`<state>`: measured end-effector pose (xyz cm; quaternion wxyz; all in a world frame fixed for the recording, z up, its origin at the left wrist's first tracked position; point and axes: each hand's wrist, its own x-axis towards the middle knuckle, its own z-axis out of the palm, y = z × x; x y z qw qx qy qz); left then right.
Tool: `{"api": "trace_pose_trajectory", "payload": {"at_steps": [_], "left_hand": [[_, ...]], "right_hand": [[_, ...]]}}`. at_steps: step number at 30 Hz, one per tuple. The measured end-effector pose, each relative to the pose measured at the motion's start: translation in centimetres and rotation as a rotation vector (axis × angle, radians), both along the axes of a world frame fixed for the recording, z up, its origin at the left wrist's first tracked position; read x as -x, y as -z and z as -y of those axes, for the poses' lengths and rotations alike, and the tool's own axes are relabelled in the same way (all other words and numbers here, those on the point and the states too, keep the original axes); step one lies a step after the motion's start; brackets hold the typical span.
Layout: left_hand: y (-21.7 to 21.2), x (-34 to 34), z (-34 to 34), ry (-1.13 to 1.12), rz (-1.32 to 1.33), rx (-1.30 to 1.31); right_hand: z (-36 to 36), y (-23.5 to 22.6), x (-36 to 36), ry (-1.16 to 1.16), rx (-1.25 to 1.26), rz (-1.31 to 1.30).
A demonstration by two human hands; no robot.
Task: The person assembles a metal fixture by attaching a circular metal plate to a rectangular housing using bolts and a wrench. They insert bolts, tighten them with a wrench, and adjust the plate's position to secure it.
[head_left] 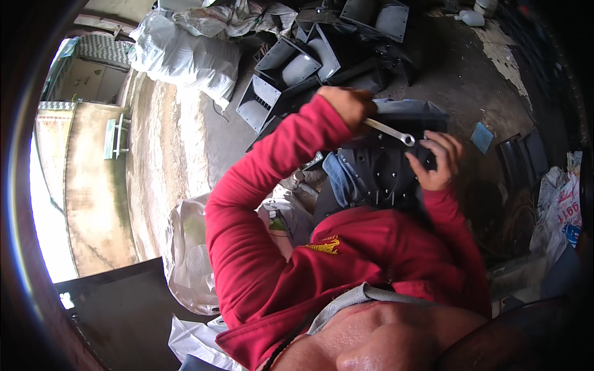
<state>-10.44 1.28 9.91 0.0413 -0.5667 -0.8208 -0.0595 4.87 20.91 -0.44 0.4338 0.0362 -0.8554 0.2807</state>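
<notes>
My left hand is closed around the handle of a metal wrench. The wrench's ring end points toward my right hand, above a black housing that lies across my lap. Several shiny bolt heads dot the housing's dark surface. My right hand is at the housing's right side, near the ring end, with fingers curved and thumb apart from them; I see nothing held in it. A blue cloth lies beside the housing on the left.
Ahead lies a pile of black and grey housings, with white sacks to its left. A white plastic bag sits by my left elbow. On the right are a blue sheet, dark panels and a printed sack.
</notes>
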Motion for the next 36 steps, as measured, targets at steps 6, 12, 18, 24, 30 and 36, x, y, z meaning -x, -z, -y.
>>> {"api": "trace_pose_trajectory", "payload": {"at_steps": [6, 12, 18, 24, 30, 36], "left_hand": [[-3.6, 10.6, 11.1, -0.416, -0.094, -0.285], [1.1, 23.5, 17.8, -0.637, -0.32, -0.211], [11.3, 32.1, 21.8, -0.707, -0.469, 0.18], [18.8, 33.9, 20.7, -0.901, -0.405, 0.255], [21.1, 36.8, 25.0, -1.002, -0.014, 0.258], [24.5, 26.4, 19.0, -0.748, -0.116, -0.205]], "right_hand": [[-9.1, 4.5, -1.6, 0.236, 0.432, 0.159], [-12.4, 17.3, -5.1, 0.418, 0.401, 0.75], [-14.2, 32.7, -13.7, 0.452, -0.026, 0.843], [-16.6, 34.3, -19.9, 0.536, 0.086, 1.364], [-16.2, 33.0, -17.6, 0.679, 0.233, 1.446], [-21.4, 27.2, -11.8, 0.843, 0.225, 1.36]]}}
